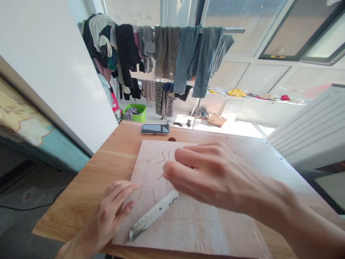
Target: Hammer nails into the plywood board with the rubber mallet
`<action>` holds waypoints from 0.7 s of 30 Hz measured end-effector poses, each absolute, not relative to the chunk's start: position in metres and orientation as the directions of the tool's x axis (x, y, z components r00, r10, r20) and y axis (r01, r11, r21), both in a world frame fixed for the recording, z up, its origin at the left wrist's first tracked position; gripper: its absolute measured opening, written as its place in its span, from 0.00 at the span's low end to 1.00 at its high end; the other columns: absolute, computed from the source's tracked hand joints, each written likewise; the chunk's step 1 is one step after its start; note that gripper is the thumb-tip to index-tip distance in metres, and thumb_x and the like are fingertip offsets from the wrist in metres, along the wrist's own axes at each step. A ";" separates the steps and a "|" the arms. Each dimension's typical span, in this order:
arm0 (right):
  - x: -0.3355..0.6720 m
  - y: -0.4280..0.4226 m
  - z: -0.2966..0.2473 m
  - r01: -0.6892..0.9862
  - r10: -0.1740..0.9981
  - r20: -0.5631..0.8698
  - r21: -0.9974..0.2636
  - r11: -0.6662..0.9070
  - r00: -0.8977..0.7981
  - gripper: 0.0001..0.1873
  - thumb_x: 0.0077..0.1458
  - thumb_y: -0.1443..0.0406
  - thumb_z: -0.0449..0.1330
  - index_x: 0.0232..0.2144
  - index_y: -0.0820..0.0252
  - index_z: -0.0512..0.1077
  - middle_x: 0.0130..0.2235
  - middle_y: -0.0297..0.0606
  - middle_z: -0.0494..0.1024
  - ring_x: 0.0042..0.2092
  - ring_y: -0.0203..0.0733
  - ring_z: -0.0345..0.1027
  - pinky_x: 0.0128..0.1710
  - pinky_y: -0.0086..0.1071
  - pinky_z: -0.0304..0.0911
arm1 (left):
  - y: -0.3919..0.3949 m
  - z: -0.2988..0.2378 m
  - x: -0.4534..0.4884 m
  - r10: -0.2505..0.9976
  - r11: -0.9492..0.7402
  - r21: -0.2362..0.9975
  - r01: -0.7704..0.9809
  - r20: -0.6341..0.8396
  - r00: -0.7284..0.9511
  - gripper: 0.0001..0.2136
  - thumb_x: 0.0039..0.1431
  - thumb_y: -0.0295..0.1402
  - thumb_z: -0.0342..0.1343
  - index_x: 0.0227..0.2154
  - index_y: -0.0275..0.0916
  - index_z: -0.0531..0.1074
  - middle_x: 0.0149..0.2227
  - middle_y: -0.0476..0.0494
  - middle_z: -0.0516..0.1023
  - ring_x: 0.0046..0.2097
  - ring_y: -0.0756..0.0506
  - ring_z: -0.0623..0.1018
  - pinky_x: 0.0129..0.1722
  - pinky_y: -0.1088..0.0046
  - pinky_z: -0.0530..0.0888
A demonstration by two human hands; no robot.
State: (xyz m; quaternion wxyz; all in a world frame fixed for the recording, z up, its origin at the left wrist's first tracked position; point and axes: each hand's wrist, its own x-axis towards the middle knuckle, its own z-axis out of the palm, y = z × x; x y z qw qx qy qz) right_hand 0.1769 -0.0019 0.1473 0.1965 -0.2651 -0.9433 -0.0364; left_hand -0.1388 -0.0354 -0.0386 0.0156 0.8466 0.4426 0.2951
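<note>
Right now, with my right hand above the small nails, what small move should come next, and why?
Probably lower the right hand and pinch one loose nail near its fingertips. The hand hovers open over the scattered nails, while the left hand rests flat on the edge of the plywood board, seemingly steadying it.

Wooden table [107, 162]: pale board [188, 223], phone [155, 129] lying on top.

Both hands, left hand [113, 208] and right hand [212, 172], rest flat on board [194, 223] beside nails [164, 155].
</note>
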 end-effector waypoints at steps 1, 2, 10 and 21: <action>0.176 0.005 0.136 0.509 0.481 0.368 -0.023 0.860 -0.796 0.14 0.74 0.64 0.51 0.38 0.56 0.75 0.28 0.32 0.72 0.26 0.34 0.60 0.25 0.30 0.54 | -0.036 -0.037 -0.138 0.743 -0.636 0.282 0.718 0.474 0.472 0.16 0.74 0.38 0.53 0.60 0.45 0.73 0.54 0.45 0.82 0.57 0.44 0.79 0.60 0.70 0.74; 0.177 0.010 0.124 0.514 0.494 0.354 -0.043 0.857 -0.794 0.13 0.75 0.63 0.51 0.40 0.57 0.73 0.29 0.32 0.73 0.26 0.33 0.59 0.25 0.31 0.53 | -0.037 -0.037 -0.138 0.728 -0.663 0.273 0.697 0.454 0.514 0.18 0.74 0.39 0.53 0.62 0.45 0.71 0.56 0.45 0.81 0.60 0.44 0.77 0.61 0.70 0.72; 0.199 0.001 0.074 0.549 0.648 0.327 -0.350 0.759 -0.687 0.16 0.74 0.55 0.55 0.55 0.58 0.68 0.28 0.28 0.74 0.26 0.33 0.66 0.32 0.31 0.61 | -0.034 -0.047 -0.137 0.699 -0.701 0.170 0.692 0.355 0.621 0.23 0.74 0.45 0.52 0.67 0.44 0.68 0.62 0.42 0.78 0.66 0.40 0.71 0.67 0.59 0.64; 0.286 -0.025 -0.007 0.931 0.905 0.410 -0.275 0.242 -0.114 0.23 0.71 0.46 0.52 0.58 0.49 0.73 0.61 0.47 0.75 0.61 0.58 0.73 0.60 0.59 0.68 | -0.038 -0.029 -0.122 0.685 -0.698 0.078 0.712 0.361 0.632 0.25 0.72 0.50 0.53 0.65 0.45 0.69 0.55 0.45 0.83 0.67 0.38 0.69 0.73 0.47 0.52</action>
